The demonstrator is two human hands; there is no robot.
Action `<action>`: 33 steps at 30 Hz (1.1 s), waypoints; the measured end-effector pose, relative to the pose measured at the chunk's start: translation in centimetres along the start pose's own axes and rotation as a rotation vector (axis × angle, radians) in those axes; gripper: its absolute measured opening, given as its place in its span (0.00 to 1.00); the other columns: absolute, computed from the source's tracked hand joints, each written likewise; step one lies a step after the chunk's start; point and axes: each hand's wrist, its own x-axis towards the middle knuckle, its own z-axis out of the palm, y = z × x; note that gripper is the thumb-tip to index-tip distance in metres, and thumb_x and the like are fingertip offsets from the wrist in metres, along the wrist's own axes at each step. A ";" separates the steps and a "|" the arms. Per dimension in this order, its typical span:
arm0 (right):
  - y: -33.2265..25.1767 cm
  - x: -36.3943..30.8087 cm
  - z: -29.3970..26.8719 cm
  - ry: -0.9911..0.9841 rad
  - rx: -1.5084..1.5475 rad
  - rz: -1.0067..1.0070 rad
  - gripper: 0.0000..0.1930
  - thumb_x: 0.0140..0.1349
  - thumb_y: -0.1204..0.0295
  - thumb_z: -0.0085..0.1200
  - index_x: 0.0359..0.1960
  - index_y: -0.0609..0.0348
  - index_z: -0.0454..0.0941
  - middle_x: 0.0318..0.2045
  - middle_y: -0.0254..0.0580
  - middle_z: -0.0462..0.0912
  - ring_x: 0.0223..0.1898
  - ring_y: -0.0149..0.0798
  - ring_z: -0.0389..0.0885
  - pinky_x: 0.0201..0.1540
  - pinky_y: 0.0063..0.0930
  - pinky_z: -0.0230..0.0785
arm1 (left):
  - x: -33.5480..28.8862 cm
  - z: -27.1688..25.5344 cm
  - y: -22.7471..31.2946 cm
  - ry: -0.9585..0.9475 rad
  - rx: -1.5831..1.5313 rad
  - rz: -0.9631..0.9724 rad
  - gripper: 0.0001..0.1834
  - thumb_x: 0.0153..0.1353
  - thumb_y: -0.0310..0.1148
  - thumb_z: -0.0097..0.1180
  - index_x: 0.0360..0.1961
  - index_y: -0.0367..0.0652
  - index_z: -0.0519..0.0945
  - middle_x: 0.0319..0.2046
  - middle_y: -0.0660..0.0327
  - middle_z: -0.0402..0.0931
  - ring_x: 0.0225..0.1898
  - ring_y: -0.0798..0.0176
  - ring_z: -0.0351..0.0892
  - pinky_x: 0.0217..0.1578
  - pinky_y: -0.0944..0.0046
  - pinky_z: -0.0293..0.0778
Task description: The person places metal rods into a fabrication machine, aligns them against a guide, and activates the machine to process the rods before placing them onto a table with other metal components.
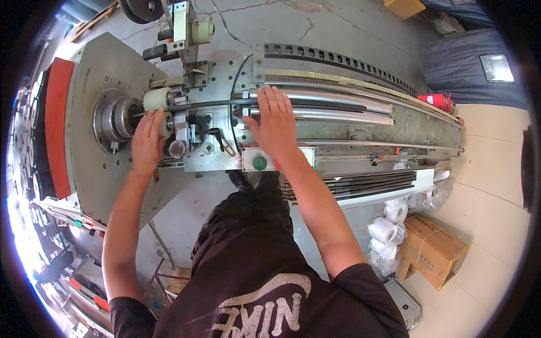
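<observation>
A long dark rod [214, 104] lies across the machine, its left end at the round metal chuck [104, 121] and its right part along two shiny silver tubes [338, 116]. My left hand [147, 141] is beside the chuck, fingers stretched out, tips at the rod and a small white roller [156, 99]. Part of a second roller is behind those fingers. My right hand [274, 121] rests flat over the rod and tubes, fingers extended and thumb apart. The palm hides the rod beneath it. Neither hand is wrapped around anything.
A control box [307, 153] with a green button [260, 163] sits under my right wrist. Dark rods [366, 186] lie bundled on the near side. Plastic-wrapped white rolls [386, 231] and a cardboard box [434, 248] stand at right. A red cylinder [435, 102] is at the far end.
</observation>
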 end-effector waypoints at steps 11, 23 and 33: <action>-0.3 -0.2 -0.5 -0.035 -0.064 0.008 0.40 0.69 0.49 0.60 0.73 0.67 0.66 0.74 0.58 0.67 0.78 0.54 0.59 0.81 0.51 0.45 | 0.8 -0.1 0.8 0.039 0.011 -0.014 0.50 0.47 0.20 0.74 0.74 0.44 0.68 0.70 0.51 0.70 0.72 0.42 0.68 0.75 0.44 0.61; -1.2 -0.5 -1.1 -0.029 -0.052 -0.005 0.39 0.69 0.54 0.61 0.75 0.62 0.64 0.74 0.52 0.67 0.78 0.56 0.60 0.81 0.53 0.46 | -0.1 -1.4 0.0 0.073 -0.018 -0.107 0.48 0.48 0.20 0.71 0.73 0.35 0.66 0.68 0.46 0.69 0.73 0.41 0.66 0.75 0.43 0.59; -1.3 -1.1 -1.4 -0.074 -0.130 0.031 0.40 0.67 0.54 0.63 0.75 0.60 0.65 0.75 0.50 0.68 0.79 0.52 0.59 0.82 0.57 0.43 | 0.9 0.6 -2.5 0.024 0.160 -0.198 0.31 0.60 0.20 0.55 0.67 0.34 0.71 0.68 0.47 0.72 0.74 0.44 0.66 0.77 0.47 0.58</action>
